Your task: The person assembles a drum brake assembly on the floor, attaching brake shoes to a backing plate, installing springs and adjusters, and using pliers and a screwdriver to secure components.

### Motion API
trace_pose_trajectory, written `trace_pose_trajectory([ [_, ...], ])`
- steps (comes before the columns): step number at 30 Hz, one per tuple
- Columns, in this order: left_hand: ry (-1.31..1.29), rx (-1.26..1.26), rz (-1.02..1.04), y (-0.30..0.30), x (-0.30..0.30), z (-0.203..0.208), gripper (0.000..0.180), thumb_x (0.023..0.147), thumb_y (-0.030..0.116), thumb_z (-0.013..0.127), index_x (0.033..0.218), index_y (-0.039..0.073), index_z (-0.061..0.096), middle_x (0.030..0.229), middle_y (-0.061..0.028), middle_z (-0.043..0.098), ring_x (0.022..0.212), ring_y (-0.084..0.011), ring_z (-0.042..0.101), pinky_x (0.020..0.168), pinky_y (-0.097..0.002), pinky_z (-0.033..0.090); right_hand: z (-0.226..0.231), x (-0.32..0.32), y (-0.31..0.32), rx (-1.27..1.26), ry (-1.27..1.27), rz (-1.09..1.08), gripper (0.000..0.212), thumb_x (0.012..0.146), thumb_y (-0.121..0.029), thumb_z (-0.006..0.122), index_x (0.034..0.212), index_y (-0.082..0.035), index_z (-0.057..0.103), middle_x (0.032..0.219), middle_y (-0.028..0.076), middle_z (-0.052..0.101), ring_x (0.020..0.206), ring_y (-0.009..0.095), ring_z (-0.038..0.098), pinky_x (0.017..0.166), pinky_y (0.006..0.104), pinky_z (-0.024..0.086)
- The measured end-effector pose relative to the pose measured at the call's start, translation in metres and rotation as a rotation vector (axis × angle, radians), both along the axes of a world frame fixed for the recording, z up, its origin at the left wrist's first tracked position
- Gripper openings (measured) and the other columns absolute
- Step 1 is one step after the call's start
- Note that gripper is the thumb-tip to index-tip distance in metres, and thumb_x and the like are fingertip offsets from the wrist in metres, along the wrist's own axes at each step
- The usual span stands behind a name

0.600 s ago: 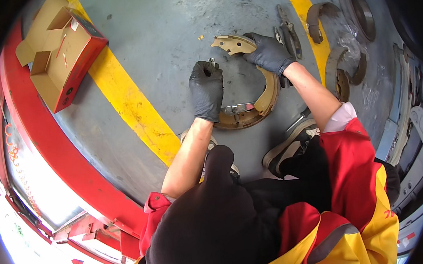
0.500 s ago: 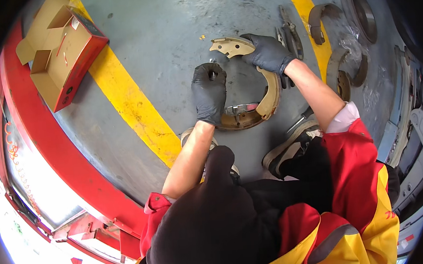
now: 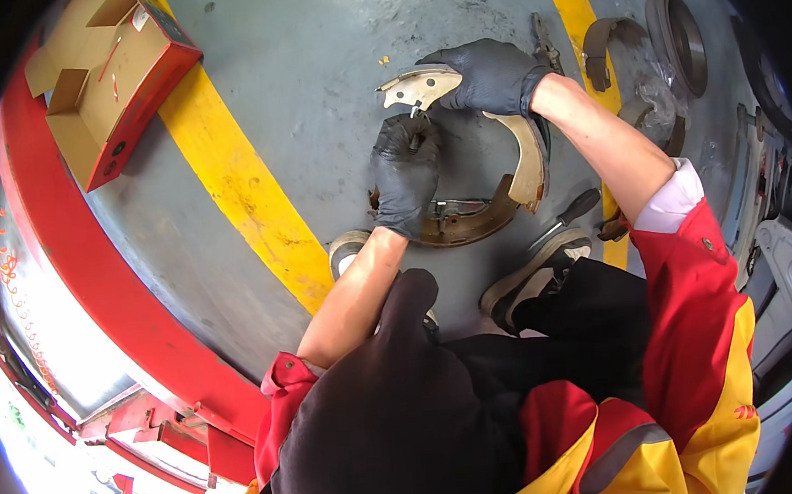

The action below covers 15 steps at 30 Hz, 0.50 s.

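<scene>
My right hand [image 3: 485, 74], black-gloved, is closed round the middle of a tan, curved brake shoe [image 3: 526, 160]. One end of this shoe sticks out to the left of the glove, and the other curves down on the right. Just below the left end, my left hand [image 3: 407, 177] is closed, also in a black glove. A small silvery metal part [image 3: 416, 111] shows between its fingertips and the shoe; most of it is hidden. Nearer my feet, a browner brake shoe [image 3: 473, 232] lies on the floor with a metal adjuster [image 3: 458, 208] along its inner side.
An open red cardboard box [image 3: 119, 101] stands at far left by a red metal beam [image 3: 113, 267]. On the right are a brake drum [image 3: 677, 42], an old brake shoe [image 3: 604, 49] and clear plastic wrap [image 3: 659, 100]. A dark-handled screwdriver [image 3: 577, 209] lies by my right shoe.
My right hand has shifted up and tilted the tan shoe, whose lower end now stands farther right. My left hand has moved slightly right, close under the shoe's left end.
</scene>
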<state>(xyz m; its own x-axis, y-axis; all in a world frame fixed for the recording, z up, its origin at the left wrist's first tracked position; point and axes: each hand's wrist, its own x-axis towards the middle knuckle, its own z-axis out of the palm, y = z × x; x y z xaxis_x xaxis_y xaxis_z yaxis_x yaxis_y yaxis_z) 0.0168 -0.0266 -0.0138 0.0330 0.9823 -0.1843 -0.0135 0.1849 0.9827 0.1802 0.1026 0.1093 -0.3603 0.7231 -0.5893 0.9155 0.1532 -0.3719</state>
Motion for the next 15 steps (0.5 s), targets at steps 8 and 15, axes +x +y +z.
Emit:
trace_pose_trajectory([
  [8,-0.097,-0.105,-0.003,-0.009,0.004,0.010,0.021,0.083,-0.013,0.065,0.098,0.002,0.068,0.097,-0.0024,0.061,0.085,-0.0108,0.056,0.076,-0.0263,0.049,0.000,0.001,0.007,-0.060,-0.057,0.132,0.042,0.084,-0.039,0.074,0.120,-0.017,0.072,0.112,0.013,0.075,0.103,0.034,0.071,0.090,0.0446,0.056],
  [15,-0.117,-0.093,0.044,-0.015,0.007,0.018,0.019,0.082,-0.010,0.066,0.096,0.000,0.071,0.109,-0.0102,0.062,0.094,-0.0198,0.063,0.083,-0.0302,0.052,-0.003,-0.002,-0.008,0.015,-0.100,0.164,0.032,0.089,-0.032,0.066,0.116,-0.015,0.072,0.107,0.015,0.075,0.100,0.036,0.072,0.088,0.0466,0.056],
])
